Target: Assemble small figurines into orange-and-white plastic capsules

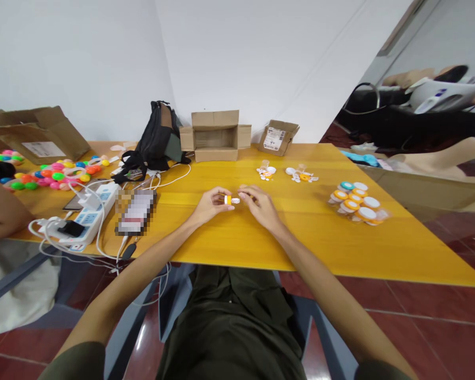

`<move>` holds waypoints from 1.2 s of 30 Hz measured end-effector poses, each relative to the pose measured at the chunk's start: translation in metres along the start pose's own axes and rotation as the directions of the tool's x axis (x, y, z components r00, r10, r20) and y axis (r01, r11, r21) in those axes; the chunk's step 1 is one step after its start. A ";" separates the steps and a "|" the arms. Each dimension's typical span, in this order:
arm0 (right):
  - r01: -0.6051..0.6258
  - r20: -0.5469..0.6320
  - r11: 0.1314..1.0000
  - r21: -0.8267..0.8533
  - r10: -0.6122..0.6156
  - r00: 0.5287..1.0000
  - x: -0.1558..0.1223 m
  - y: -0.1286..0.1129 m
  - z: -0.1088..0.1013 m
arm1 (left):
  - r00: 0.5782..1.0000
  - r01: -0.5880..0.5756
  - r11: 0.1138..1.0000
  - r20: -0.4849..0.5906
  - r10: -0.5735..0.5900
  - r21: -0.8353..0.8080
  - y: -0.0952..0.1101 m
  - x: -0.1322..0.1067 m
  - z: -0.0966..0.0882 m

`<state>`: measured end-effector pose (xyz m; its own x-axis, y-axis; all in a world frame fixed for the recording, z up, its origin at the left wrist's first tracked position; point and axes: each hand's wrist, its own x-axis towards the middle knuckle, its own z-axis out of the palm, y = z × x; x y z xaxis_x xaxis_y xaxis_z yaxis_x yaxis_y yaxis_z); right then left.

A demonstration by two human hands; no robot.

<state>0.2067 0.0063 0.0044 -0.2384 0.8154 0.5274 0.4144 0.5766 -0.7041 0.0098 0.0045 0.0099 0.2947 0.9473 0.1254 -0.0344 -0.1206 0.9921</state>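
Observation:
My left hand [211, 203] pinches a small orange and white container [228, 200] above the yellow table [261, 237]. My right hand [258, 203] is closed on a small white piece [236, 200] right beside it, its fingers curled. Both hands meet at the middle of the table. To the right lies a pile of small round containers with orange, white and teal lids [355, 203]. Farther back lie two small clusters of white and orange parts [266, 172] [302, 174].
An open cardboard box [216, 136] and a black bag [158, 140] stand at the back. A phone [135, 211], a white power strip with cables [87, 216] and coloured balls [55, 173] lie at left. Another person's arm [0, 211] shows at the left edge.

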 end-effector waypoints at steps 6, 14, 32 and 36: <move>0.116 -0.028 0.965 -0.235 -0.126 0.992 0.003 0.018 -0.002 | 1.000 0.006 1.000 0.016 -0.007 0.009 -0.004 0.002 0.000; -0.046 0.096 0.992 0.115 0.035 0.995 -0.001 -0.005 -0.002 | 1.000 0.006 1.000 0.019 -0.006 -0.027 -0.001 0.000 0.002; -0.263 0.088 0.849 0.458 0.251 0.964 0.001 -0.009 0.012 | 0.995 -0.089 0.995 0.056 0.087 0.036 -0.004 -0.002 -0.005; -0.281 0.109 0.847 0.452 0.260 0.960 0.002 -0.010 0.011 | 0.997 -0.057 0.997 0.058 0.054 0.055 0.000 -0.003 -0.007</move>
<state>0.1926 0.0028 0.0074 -0.2172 0.9376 0.2714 0.0211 0.2825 -0.9590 0.0022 0.0042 0.0097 0.3472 0.9208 0.1780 0.0020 -0.1905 0.9817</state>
